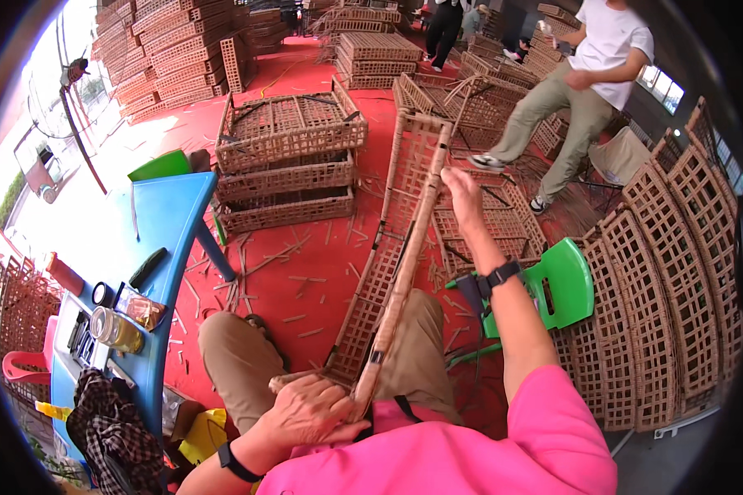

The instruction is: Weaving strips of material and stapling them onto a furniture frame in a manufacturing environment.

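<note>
A long, shallow wicker tray [411, 239] is tilted up on its side between my knees, its open lattice facing left. My left hand [315, 410] is closed over its near corner, close to my lap. Farther along the same tray, my right hand [464, 198] grips the right-hand rim near the far end; its fingertips bend against the wrapped edge and are partly hidden. Dark bindings show at several places along the frame.
On the left, a blue table [153, 285] bears a glass jar [115, 328] and checked cloth [120, 429]. Wicker trays are stacked ahead [289, 136] and at right [660, 289], beside a green chair [565, 285]. A person [582, 91] walks at upper right. Cane scraps litter the red floor.
</note>
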`<state>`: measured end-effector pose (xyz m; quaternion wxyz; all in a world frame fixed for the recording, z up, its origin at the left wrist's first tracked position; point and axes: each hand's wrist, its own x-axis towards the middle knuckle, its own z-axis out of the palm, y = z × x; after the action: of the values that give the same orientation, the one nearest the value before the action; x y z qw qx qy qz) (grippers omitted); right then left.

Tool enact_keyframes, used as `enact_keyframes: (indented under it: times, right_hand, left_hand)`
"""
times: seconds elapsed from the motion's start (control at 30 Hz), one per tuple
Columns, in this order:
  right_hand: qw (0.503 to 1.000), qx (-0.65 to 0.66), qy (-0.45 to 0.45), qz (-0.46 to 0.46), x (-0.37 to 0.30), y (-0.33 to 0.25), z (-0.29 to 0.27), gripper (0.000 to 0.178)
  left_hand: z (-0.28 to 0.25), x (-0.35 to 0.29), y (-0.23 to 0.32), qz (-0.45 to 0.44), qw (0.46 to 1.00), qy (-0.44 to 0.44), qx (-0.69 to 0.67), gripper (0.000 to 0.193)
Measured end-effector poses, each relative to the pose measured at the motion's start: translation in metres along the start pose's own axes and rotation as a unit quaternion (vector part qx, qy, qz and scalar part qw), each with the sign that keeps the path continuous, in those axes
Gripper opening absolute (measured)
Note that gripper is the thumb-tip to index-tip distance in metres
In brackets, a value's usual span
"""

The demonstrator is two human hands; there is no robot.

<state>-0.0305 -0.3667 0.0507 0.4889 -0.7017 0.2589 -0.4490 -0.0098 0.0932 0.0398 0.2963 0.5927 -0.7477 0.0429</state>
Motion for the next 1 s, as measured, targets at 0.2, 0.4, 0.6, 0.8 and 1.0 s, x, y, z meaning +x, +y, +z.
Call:
enact_keyframes:
  times: [0.2,0.4,0.6,0.8,1.0]
  right_hand:
    - [0.974,-0.148,0.169,-0.023,0.115,0.023,-0.065,0.109]
    - [0.981,0.068,-0.057,0.174,0.135,0.032,-0.098,0.058]
    - [0.977,0.145,-0.058,0.147,0.102,0.028,-0.101,0.030]
    - [0.964,0.113,-0.103,0.220,0.109,0.036,-0.164,0.035]
    - [0.972,0.085,-0.031,0.218,0.096,0.069,-0.193,0.035]
  left_hand:
    - [-0.034,-0.037,-0.013,-0.024,0.999,-0.022,0.015,0.037]
    - [-0.040,-0.061,-0.002,-0.098,0.995,-0.012,0.034,0.037]
    - [0.000,-0.089,0.032,-0.420,0.872,0.223,0.115,0.080]
    - [0.018,-0.054,0.004,-0.433,0.865,0.250,-0.048,0.029]
    - [-0.002,-0.061,-0.015,-0.438,0.869,0.221,-0.074,0.017]
